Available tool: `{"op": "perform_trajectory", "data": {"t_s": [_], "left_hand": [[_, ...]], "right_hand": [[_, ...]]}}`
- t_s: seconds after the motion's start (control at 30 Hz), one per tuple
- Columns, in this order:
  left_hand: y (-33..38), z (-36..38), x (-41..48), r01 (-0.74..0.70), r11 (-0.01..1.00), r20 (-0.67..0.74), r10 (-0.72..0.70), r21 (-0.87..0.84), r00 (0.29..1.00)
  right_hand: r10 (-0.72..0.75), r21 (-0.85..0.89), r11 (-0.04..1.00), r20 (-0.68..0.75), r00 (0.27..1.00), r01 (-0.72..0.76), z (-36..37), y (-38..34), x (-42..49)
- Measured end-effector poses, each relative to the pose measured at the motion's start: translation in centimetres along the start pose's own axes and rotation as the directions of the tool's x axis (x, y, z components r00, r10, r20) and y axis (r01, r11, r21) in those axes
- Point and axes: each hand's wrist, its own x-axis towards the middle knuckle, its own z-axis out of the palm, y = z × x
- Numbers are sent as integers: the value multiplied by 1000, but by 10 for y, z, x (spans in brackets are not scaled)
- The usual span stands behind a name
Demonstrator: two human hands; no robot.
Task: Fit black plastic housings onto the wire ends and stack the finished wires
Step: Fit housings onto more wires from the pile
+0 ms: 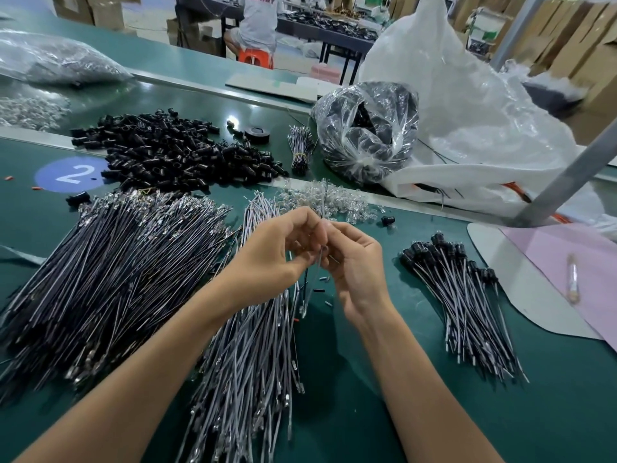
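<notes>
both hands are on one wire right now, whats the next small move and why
Likely reach the left hand to the pile of black housings for one piece. Both hands pinch a single wire at its upper end, and no housing shows on it, though the fingers hide the tip. The finished wires by the right hand all carry one.

Green workbench (pixel 367 412) stretches near to far. Beyond it, a person (pixel 260 21) sits on an orange stool (pixel 255 58) at a dark table (pixel 334 31). Cardboard boxes (pixel 567 38) stand far right, behind a slanting grey post (pixel 574 175).
</notes>
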Motion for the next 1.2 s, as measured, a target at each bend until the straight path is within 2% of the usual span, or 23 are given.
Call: {"op": "perform_trajectory", "data": {"t_s": [0.1, 0.17, 0.23, 0.27, 0.33, 0.4, 0.43, 0.47, 0.53, 0.6, 0.77, 0.87, 0.93, 1.0, 1.03, 1.1, 1.2], "left_hand": [[1, 1, -2, 17, 999, 54, -15, -35, 998], [0, -2, 0, -17, 1000, 11, 17, 23, 1000], [-4, -13, 11, -81, 966, -142, 118, 246, 983], [-7, -23, 21, -56, 921, -223, 151, 385, 963], [-18, -49, 45, 153, 748, -348, 110, 646, 931], [-33, -78, 68, 381, 456, -399, -61, 805, 915], [-39, -89, 76, 430, 320, -391, -181, 844, 902], [-44, -99, 80, 443, 239, -371, -292, 864, 882], [-54, -113, 84, 452, 206, -341, -415, 868, 843], [-61, -122, 84, 459, 228, -342, -411, 859, 845], [-66, -127, 84, 436, 307, -349, -301, 846, 888], [-55, -125, 81, 431, 433, -377, -210, 792, 902], [-41, -107, 72, 409, 637, -372, -200, 654, 906], [-25, -80, 53, 371, 813, -263, -277, 449, 924], [-18, -67, 42, 364, 866, -204, -310, 341, 928], [-9, -48, 21, 354, 920, -159, -329, 170, 931], [-6, -34, 2, 317, 948, -172, -318, -37, 932]], "right_hand": [[4, -3, 1000, -20, 1000, -4, 0, 1, 1], [-5, -2, 1000, -54, 999, 4, -1, 1, 2], [-14, 44, 999, -95, 995, 19, -1, 0, 3], [-22, 69, 997, -113, 993, 30, -1, -1, 4], [-45, 95, 994, -129, 991, 57, -2, -1, 6], [-57, 119, 990, -109, 992, 70, -3, -1, 7], [-53, 126, 990, -89, 995, 64, -3, -1, 7], [-43, 125, 991, -60, 997, 51, -3, -1, 7], [-27, 108, 994, 10, 1000, 26, -3, 0, 5], [-22, 83, 996, 63, 998, 17, -2, 0, 4], [-25, 34, 999, 102, 995, 21, -2, 1, 1], [-39, 11, 999, 117, 992, 38, -2, 1, 0], [-65, 3, 998, 116, 991, 65, -2, 0, 0], [-122, -15, 992, 112, 986, 124, -1, -1, 0], [-155, -35, 987, 112, 982, 160, -1, -2, 0], [-208, -85, 972, 110, 972, 218, -1, -3, -2], [-224, -134, 963, 93, 970, 235, -5, -6, -2]]}}
